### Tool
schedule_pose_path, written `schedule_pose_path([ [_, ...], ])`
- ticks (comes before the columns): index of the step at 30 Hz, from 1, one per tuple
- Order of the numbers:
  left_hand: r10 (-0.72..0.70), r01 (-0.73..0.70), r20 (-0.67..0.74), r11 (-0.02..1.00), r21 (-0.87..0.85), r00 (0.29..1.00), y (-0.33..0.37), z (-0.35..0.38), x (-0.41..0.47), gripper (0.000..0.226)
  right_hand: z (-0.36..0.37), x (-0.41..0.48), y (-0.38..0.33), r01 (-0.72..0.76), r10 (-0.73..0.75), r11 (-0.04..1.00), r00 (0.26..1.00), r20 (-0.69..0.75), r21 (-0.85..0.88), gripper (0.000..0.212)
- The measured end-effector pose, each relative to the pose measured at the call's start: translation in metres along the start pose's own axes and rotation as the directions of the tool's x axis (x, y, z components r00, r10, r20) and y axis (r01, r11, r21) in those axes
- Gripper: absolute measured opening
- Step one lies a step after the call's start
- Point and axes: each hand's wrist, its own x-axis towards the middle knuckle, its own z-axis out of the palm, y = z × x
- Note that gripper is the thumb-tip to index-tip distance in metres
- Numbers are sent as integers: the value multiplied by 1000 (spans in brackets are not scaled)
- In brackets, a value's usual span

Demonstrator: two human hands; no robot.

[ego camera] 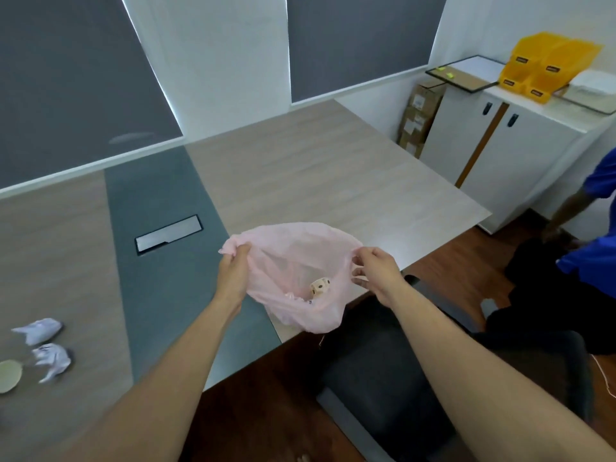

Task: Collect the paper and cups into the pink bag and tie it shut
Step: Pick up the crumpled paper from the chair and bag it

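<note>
A thin pink plastic bag (293, 261) hangs open over the table's near edge. My left hand (233, 275) grips the left side of its rim and my right hand (375, 273) pinches the right side, holding the mouth wide. Inside the bag lies a spotted paper cup (319, 286) with a scrap of paper beside it. Two crumpled white paper balls (40, 330) (53, 360) rest on the table at the far left. A pale cup (8, 375) lies at the left edge of the frame, partly cut off.
The wooden table (316, 168) has a grey centre strip with a cable hatch (168, 233). A dark chair (400, 378) stands below the bag. A person in blue (593, 255) is at the right. A white cabinet (500, 155) carries yellow bins (543, 66).
</note>
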Motion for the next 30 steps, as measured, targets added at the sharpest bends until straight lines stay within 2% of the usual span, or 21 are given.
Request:
schedule_pose_path([
  [7,132,-128,-73,990,58,989,17,-26,61,20,25,44,-51,86,-84,994,996,-33,64,12],
  [11,146,-144,-42,988,54,988,19,-37,87,18,37,59,-56,80,-80,996,997,-19,-39,17],
  [15,28,-36,57,989,141,998,-6,-44,93,36,45,66,-23,-8,8,986,1000,2,-166,27],
  [20,-88,65,140,985,162,986,-32,-42,69,31,44,61,19,-90,97,974,995,23,-208,31],
  [24,-120,97,123,979,179,985,-58,-46,59,67,31,52,28,-73,78,970,997,10,-230,51],
  [26,-126,99,124,975,201,984,-67,-43,49,65,20,44,30,-54,62,950,998,16,-307,53],
  [30,-148,100,167,960,263,975,-81,-24,18,47,-12,23,39,-48,66,905,997,28,-423,44],
])
